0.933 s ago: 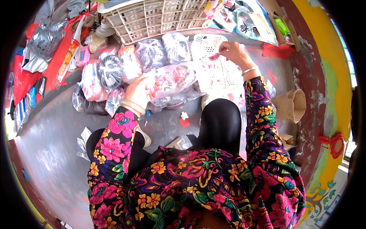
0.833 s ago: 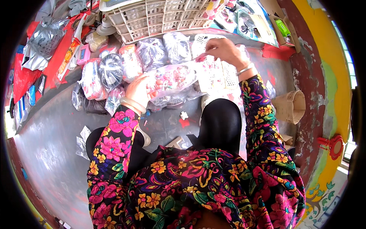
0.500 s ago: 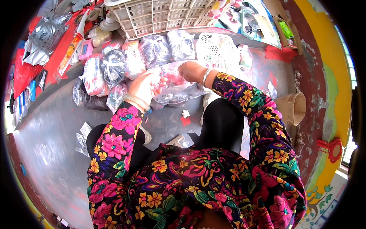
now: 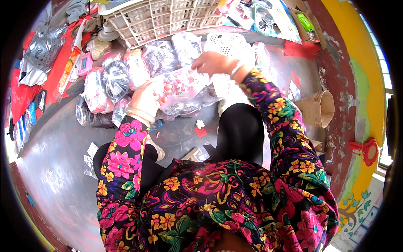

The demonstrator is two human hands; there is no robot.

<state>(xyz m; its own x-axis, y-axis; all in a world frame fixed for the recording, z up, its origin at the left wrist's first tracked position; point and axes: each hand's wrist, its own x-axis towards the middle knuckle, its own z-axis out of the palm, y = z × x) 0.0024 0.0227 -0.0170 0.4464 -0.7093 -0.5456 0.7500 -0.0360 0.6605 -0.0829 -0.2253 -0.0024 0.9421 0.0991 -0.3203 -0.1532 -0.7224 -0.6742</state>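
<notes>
Two hands work on one clear plastic bag of pink and white small items, which lies on the grey floor just in front of the person's knees. Left hand grips the near left end of this bag, fingers curled closed around the plastic. Right hand is at the far right upper edge of the bag, fingers pinched narrow on the plastic there; whether anything small is also held between them cannot be told. A bangle sits on each wrist, and both arms wear floral sleeves. To the left of the bag stand several more filled plastic bags: one with dark contents and one pink and white bag further left, touching each other. Beyond the bag, further from the person, more filled bags lie in a row, and behind them is a white lattice crate. Just to the right of the bag, under the right wrist, is a white perforated plastic basket. Nearer the person than the bag, small red and white scraps lie on the floor between the knees. Well to the right of the bag sits a brown paper bag against a red and yellow wall.
</notes>
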